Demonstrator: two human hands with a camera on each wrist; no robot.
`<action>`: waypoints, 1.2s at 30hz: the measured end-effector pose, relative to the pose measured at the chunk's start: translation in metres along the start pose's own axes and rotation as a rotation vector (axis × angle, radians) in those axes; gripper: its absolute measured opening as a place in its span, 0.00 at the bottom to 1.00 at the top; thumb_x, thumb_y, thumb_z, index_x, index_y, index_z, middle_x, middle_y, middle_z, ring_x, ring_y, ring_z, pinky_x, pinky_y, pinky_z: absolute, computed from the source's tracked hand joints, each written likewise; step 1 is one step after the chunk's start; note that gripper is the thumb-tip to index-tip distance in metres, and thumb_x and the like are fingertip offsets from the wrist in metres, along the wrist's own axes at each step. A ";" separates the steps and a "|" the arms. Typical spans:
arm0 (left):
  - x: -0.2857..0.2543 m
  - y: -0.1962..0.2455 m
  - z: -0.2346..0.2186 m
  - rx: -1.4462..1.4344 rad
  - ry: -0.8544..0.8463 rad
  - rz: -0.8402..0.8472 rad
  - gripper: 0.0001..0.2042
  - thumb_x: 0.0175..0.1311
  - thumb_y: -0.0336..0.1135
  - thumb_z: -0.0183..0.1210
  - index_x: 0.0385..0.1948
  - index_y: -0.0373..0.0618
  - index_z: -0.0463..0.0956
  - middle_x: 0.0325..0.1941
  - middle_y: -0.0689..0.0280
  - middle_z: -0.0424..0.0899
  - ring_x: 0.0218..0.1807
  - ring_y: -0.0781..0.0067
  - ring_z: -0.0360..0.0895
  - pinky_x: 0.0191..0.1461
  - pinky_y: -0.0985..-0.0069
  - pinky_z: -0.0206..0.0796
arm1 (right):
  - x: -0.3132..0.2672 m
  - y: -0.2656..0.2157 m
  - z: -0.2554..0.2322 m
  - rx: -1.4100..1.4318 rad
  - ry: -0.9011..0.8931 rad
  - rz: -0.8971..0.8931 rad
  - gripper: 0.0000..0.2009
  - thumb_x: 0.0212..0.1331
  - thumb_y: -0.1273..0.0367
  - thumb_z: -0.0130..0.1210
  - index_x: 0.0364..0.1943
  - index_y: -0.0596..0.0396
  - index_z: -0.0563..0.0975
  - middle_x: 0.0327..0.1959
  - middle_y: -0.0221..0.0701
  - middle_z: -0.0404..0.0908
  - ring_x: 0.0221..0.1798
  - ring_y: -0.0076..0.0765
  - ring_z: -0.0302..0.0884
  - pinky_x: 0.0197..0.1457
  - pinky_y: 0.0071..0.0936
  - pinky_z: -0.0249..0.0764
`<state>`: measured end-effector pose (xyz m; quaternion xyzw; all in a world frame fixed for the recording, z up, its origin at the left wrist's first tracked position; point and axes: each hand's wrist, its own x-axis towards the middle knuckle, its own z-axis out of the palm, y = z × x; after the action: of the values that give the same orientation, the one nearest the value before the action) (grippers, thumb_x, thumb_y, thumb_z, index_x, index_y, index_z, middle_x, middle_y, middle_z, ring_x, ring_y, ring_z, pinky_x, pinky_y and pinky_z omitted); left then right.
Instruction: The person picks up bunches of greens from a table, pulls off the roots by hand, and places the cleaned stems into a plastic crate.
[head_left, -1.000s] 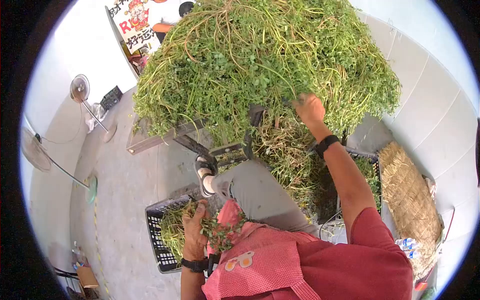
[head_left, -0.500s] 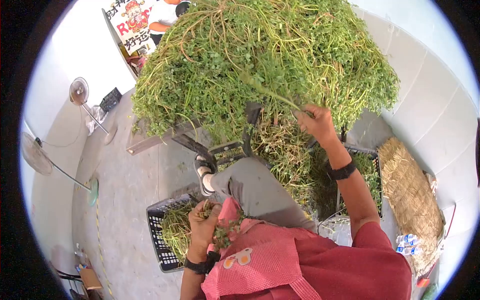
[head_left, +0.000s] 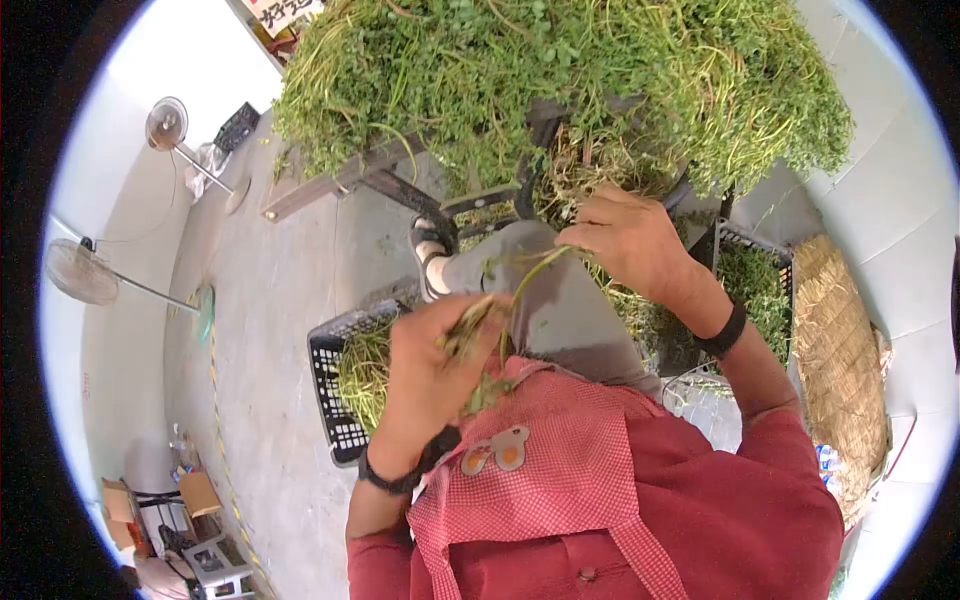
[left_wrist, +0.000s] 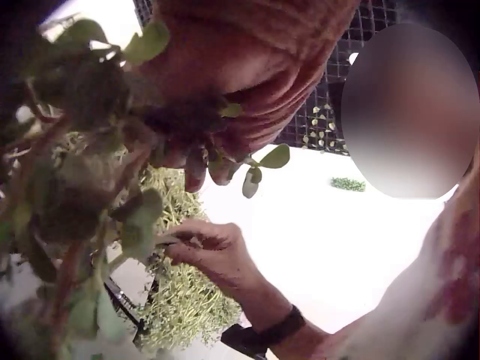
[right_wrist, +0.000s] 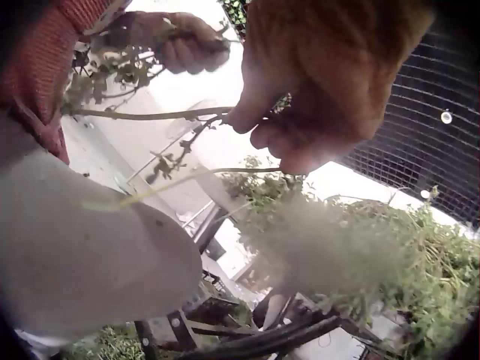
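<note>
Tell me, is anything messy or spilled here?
Yes, a little. The huge heap of green stems spills over the edge of its table, and loose stems litter the floor under it. Otherwise it looks orderly: the left hand grips a bunch and the right hand pinches one stem.

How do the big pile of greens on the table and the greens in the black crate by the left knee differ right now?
The pile of greens is heaped high and spills over the table edge; the greens in the black crate lie low inside its mesh walls. The pile looks leafy and deep green; the crate's greens look paler and more stemmy. The pile sits ahead of the person, the crate on the floor at their left. Both are loose, tangled stems.
</note>
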<state>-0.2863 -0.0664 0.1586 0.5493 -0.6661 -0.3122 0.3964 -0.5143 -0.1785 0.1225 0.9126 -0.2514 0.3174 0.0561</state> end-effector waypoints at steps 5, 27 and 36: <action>0.030 -0.049 0.028 -0.051 -0.156 0.070 0.11 0.56 0.28 0.59 0.40 0.36 0.77 0.30 0.68 0.82 0.29 0.85 0.71 0.34 0.83 0.65 | 0.015 -0.031 0.004 0.128 -0.193 -0.067 0.11 0.43 0.69 0.55 0.34 0.47 0.76 0.33 0.29 0.72 0.43 0.37 0.70 0.43 0.32 0.73; 0.020 -0.061 0.016 -0.673 -0.221 -0.406 0.09 0.54 0.34 0.64 0.30 0.37 0.80 0.24 0.66 0.81 0.18 0.84 0.71 0.18 0.86 0.62 | 0.018 -0.030 0.044 1.647 -0.011 0.786 0.13 0.60 0.61 0.54 0.36 0.59 0.78 0.20 0.23 0.73 0.19 0.18 0.68 0.21 0.18 0.63; 0.019 -0.065 0.010 -0.794 -0.262 -0.407 0.11 0.56 0.36 0.62 0.30 0.36 0.79 0.24 0.65 0.81 0.17 0.85 0.69 0.18 0.87 0.60 | 0.026 -0.033 0.039 1.844 0.008 0.786 0.12 0.62 0.64 0.51 0.43 0.56 0.74 0.30 0.24 0.76 0.24 0.19 0.73 0.24 0.17 0.69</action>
<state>-0.2648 -0.0984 0.1015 0.4302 -0.4182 -0.6813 0.4193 -0.4587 -0.1708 0.1090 0.4506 -0.1905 0.3874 -0.7814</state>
